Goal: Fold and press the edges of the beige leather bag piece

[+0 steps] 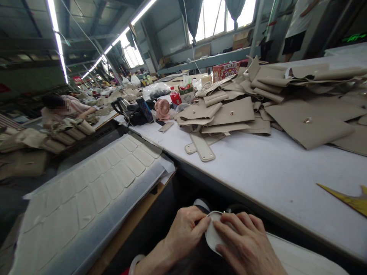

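Note:
A pale leather-like piece (pixel 211 235) with a rounded end and a thin rim lies under my hands at the bottom of the view. My left hand (pixel 186 225) pinches its edge between thumb and forefinger. Spread over its surface are the fingers of my right hand (pixel 243 238), pressing near the same edge. A long pale panel (pixel 301 254) stretches to the right from beneath my right hand; whether it is the same piece, I cannot tell. A small metallic bit shows just beyond the rim.
Taupe bag pieces (pixel 235 110) pile across the white table (pixel 258 164), beside straps (pixel 203 147), a pink fan (pixel 163 109) and a yellow pointed object (pixel 345 198). Pale panels (pixel 94 191) lie in rows on a board at left. A co-worker (pixel 63 109) sits beyond.

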Demonstrator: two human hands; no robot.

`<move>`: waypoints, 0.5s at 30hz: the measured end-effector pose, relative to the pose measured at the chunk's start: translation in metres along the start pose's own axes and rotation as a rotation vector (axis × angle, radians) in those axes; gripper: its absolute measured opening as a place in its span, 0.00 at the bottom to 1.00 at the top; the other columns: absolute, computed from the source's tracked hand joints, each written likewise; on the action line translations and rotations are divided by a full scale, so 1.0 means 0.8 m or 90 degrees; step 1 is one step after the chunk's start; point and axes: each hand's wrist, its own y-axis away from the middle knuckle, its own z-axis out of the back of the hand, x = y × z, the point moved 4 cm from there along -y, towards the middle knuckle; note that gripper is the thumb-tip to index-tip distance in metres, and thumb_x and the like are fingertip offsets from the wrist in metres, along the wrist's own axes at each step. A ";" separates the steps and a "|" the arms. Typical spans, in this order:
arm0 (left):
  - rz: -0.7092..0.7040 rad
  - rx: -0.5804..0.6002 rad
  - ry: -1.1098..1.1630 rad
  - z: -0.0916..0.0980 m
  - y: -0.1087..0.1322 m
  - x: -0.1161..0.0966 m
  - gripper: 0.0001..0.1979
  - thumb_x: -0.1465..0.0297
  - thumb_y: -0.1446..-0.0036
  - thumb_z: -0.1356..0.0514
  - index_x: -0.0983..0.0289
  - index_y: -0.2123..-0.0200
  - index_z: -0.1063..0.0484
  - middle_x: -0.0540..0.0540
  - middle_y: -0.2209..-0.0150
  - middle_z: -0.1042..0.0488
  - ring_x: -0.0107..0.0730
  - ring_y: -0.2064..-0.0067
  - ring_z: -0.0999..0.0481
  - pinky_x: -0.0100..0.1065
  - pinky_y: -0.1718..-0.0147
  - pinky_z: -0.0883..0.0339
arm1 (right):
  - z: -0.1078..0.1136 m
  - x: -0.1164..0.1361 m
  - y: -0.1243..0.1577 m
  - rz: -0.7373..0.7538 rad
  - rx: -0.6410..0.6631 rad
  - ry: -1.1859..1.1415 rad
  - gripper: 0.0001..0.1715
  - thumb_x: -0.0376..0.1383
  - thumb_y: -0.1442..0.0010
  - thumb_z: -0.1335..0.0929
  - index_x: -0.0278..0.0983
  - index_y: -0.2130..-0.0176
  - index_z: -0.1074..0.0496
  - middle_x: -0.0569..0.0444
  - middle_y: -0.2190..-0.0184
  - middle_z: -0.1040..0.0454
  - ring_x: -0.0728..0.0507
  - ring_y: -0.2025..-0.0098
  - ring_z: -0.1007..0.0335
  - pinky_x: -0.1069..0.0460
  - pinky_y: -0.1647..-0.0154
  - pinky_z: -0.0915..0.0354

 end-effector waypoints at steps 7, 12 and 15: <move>-0.050 -0.010 -0.219 0.001 0.005 -0.010 0.19 0.67 0.34 0.49 0.63 0.77 0.33 0.54 0.75 0.28 0.32 0.72 0.28 0.35 0.72 0.46 | -0.009 -0.002 0.000 -0.033 0.027 -0.005 0.24 0.40 0.50 0.22 0.50 0.54 0.29 0.64 0.59 0.25 0.41 0.59 0.35 0.43 0.55 0.50; -0.033 -0.003 -0.277 0.001 0.000 -0.020 0.17 0.69 0.36 0.49 0.63 0.79 0.37 0.54 0.76 0.29 0.32 0.74 0.30 0.37 0.73 0.51 | -0.013 -0.003 -0.002 -0.048 -0.002 0.006 0.26 0.44 0.54 0.20 0.50 0.57 0.29 0.66 0.60 0.25 0.40 0.59 0.34 0.41 0.55 0.50; -0.019 0.003 -0.246 0.004 -0.006 -0.022 0.17 0.69 0.37 0.47 0.63 0.79 0.39 0.52 0.77 0.31 0.31 0.74 0.32 0.36 0.72 0.52 | -0.012 -0.004 -0.006 -0.050 0.007 0.008 0.26 0.43 0.55 0.20 0.49 0.58 0.29 0.65 0.60 0.25 0.39 0.58 0.34 0.40 0.54 0.50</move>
